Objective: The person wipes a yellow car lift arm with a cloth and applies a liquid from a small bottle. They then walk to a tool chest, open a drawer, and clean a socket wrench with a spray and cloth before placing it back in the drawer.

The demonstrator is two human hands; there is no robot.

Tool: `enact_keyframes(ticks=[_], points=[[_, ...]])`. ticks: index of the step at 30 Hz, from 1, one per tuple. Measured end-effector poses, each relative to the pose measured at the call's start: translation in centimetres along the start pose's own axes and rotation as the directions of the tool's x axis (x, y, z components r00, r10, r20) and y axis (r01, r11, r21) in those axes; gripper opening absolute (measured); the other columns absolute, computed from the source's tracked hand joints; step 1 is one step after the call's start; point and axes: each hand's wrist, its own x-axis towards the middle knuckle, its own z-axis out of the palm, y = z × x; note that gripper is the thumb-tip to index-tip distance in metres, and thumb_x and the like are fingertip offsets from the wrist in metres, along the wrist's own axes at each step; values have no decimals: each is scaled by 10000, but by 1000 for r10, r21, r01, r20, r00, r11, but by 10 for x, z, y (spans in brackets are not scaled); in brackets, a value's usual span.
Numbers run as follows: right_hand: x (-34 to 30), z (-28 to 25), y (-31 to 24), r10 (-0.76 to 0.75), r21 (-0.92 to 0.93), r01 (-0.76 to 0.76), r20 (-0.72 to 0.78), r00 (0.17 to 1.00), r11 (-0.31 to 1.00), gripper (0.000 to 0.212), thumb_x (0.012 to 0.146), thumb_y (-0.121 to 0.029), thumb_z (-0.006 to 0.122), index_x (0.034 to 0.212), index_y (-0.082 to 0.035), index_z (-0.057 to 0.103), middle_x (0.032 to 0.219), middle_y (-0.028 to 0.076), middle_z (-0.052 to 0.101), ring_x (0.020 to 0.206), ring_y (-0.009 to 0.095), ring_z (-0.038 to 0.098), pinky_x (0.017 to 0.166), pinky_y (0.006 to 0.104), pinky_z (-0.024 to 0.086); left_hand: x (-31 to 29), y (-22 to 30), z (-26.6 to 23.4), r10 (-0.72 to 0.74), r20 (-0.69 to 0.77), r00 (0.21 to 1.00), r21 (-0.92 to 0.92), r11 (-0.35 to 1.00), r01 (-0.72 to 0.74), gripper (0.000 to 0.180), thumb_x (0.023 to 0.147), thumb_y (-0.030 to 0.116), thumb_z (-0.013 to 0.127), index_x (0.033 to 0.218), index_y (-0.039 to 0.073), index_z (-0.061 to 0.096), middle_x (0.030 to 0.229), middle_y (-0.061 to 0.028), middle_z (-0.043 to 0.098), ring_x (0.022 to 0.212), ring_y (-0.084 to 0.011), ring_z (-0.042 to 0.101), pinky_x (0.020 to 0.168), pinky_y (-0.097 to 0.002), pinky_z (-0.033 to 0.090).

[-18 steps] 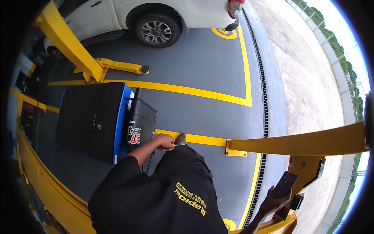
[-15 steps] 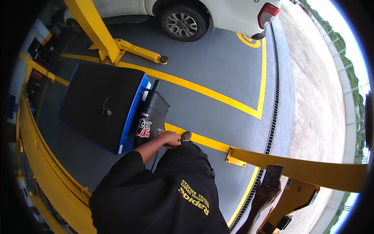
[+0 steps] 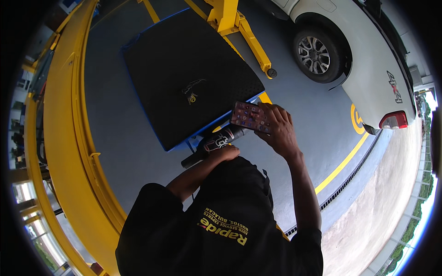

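Note:
In my right hand (image 3: 280, 131) is a smartphone (image 3: 250, 116), its lit screen showing rows of icons. I hold it by one end, above the near edge of a blue cart (image 3: 171, 146). My left hand (image 3: 229, 152) is closed low in front of me, against a black roll-shaped piece with printed lettering (image 3: 212, 143) beside the cart. Whatever its fingers grip is hidden. A black mat (image 3: 161, 69) covers the cart's top. On it lies a bunch of keys (image 3: 192, 97) with a dark cord or strap (image 3: 193, 84).
A yellow lift post (image 3: 224, 16) with a low arm (image 3: 254, 43) stands beyond the cart. The white pickup (image 3: 354, 50) is at the far right. Along the left runs a large yellow beam (image 3: 64, 119). A drain grate (image 3: 350, 170) crosses the floor at right.
My right hand has brought the phone up from the lower right to beside the cart. The view has turned rightward, shifting the pickup right. My left hand stays closed by the black piece.

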Motion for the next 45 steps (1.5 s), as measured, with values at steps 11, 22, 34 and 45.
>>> enact_keyframes(ticks=[11, 22, 34, 45], points=[[191, 80, 78, -467, 324, 341, 506, 725, 882, 1091, 812, -78, 922, 1740, -262, 379, 1774, 84, 416, 1682, 322, 301, 1406, 603, 182, -10, 7, -7, -29, -130, 991, -313, 950, -13, 304, 1153, 312, 520, 1221, 58, 671, 1224, -150, 759, 1168, -299, 731, 1014, -434, 553], [102, 51, 158, -405, 441, 348, 39, 914, 827, 947, 961, -240, 837, 1749, -134, 323, 1804, 134, 352, 1700, 340, 261, 1384, 581, 259, 63, 45, -40, -230, -161, 960, -851, 524, -17, 438, 1181, 414, 549, 1367, 29, 643, 1250, -53, 696, 1175, -172, 654, 1083, -356, 507], [-189, -123, 459, 684, 632, -478, -115, 721, 610, 522, 1094, -350, 722, 1520, -61, 629, 1459, 185, 662, 1278, 352, 710, 1039, 480, 613, 321, 373, -318, 259, 84, 962, -995, 79, 65, 451, 1178, 457, 567, 1456, 110, 646, 1259, -31, 735, 1113, -127, 733, 972, -349, 628], [-298, -223, 662, 941, 940, -244, -163, 297, 240, 634, 1105, -229, 731, 1649, -50, 458, 1428, 187, 697, 1287, 258, 687, 1114, 408, 551, 536, 685, -325, 658, 21, 752, -649, 581, -490, 347, 1109, 74, 632, 1455, 40, 625, 1007, 20, 658, 737, -28, 594, 657, -221, 505]])
